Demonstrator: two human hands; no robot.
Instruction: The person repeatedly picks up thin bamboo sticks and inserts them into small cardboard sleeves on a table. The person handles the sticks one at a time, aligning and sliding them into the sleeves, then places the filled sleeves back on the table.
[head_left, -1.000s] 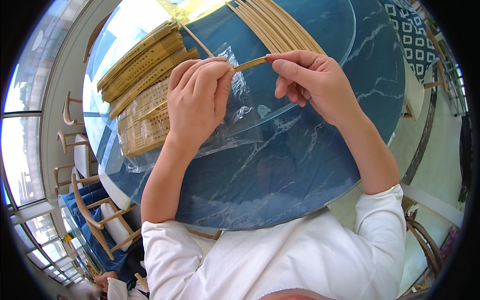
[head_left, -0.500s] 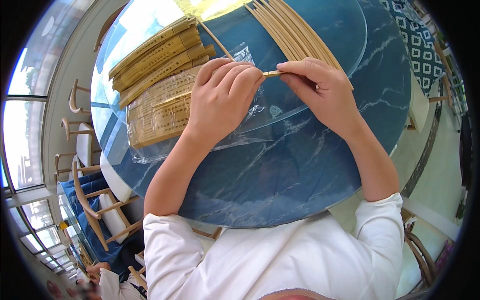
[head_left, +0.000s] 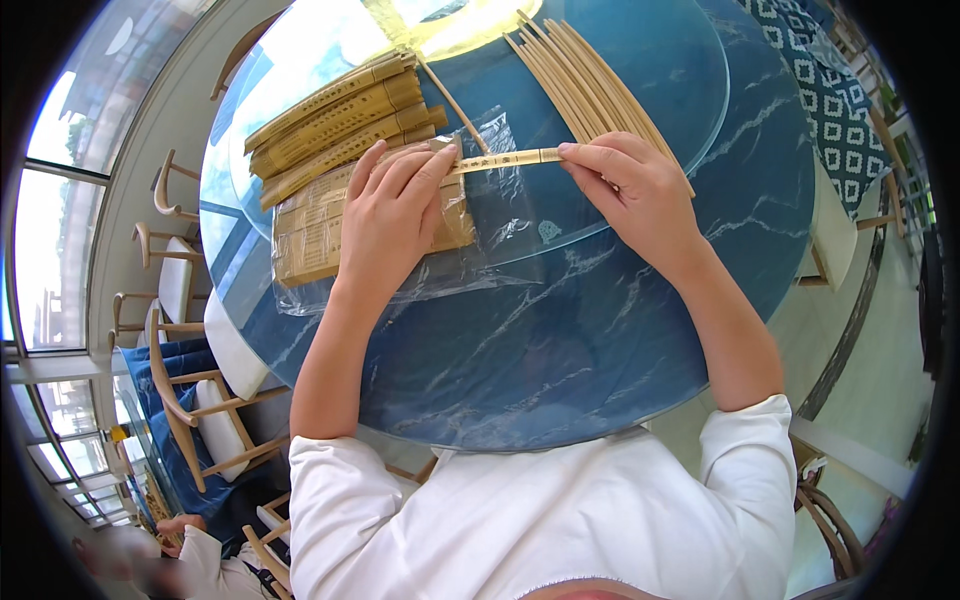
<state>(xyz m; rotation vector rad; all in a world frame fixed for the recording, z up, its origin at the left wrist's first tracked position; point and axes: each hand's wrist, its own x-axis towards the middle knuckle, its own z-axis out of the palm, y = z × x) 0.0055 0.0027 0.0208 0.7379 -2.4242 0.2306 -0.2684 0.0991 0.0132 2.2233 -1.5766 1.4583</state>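
Note:
A long narrow chopstick sleeve (head_left: 508,159) of pale gold paper with dark print stretches between my hands above the table. My right hand (head_left: 640,190) pinches its right end, by a dark band, between thumb and fingers. My left hand (head_left: 395,205) is closed on its left part, fingers rather straight and thumb hidden; the hand covers the sleeve's far left end. Whether a stick is inside does not show. Beneath the left hand lies a pack of printed brown sleeves (head_left: 305,245) in clear plastic wrap (head_left: 510,245). Behind are bundles of similar brown sleeves (head_left: 335,120).
Several long wooden chopsticks (head_left: 590,85) lie beyond my right hand; a single stick (head_left: 448,98) lies beside the bundles. The round blue marbled table (head_left: 520,350) carries a glass turntable (head_left: 680,60). Chairs (head_left: 220,430) and another person's sleeve (head_left: 205,560) are at lower left.
My left hand has slid left, away from the right hand, so a longer stretch of the chopstick sleeve shows between them. My right hand keeps its pinch. The whole view has shifted slightly.

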